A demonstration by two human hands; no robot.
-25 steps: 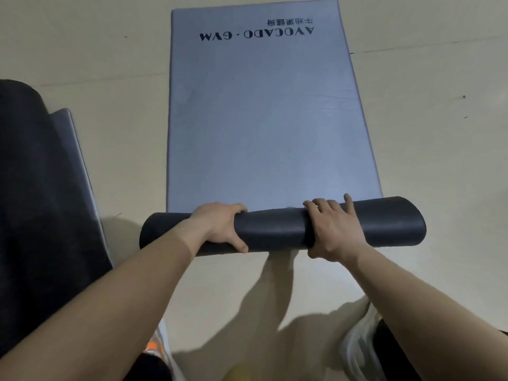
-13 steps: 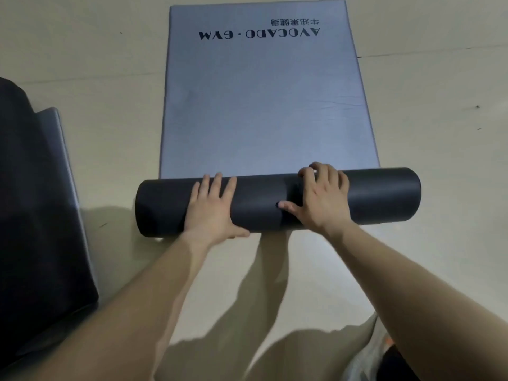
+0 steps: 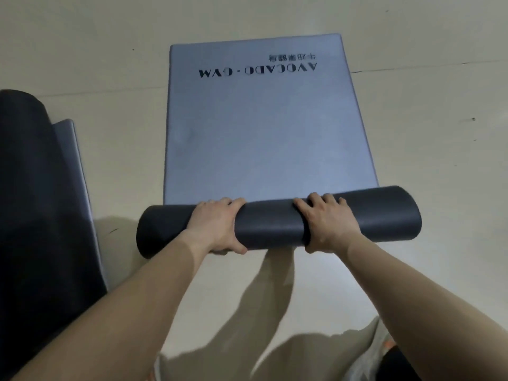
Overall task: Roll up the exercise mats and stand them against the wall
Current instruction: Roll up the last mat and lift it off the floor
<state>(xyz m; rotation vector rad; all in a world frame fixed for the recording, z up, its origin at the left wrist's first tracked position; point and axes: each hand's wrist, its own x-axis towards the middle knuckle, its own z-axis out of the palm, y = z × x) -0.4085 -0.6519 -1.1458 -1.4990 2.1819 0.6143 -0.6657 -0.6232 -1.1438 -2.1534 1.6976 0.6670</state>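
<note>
Gripping the rolled exercise mat (image 3: 275, 225), left hand (image 3: 217, 228) and right hand (image 3: 324, 225) curl round it, keeping the coil tight.

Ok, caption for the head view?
Left hand and right hand grip the partly rolled grey mat on the floor.

2 bare forearms (image 3: 143, 292), a pale shoe (image 3: 380, 353) with an orange spot, a dark trouser leg (image 3: 398, 365)
</note>
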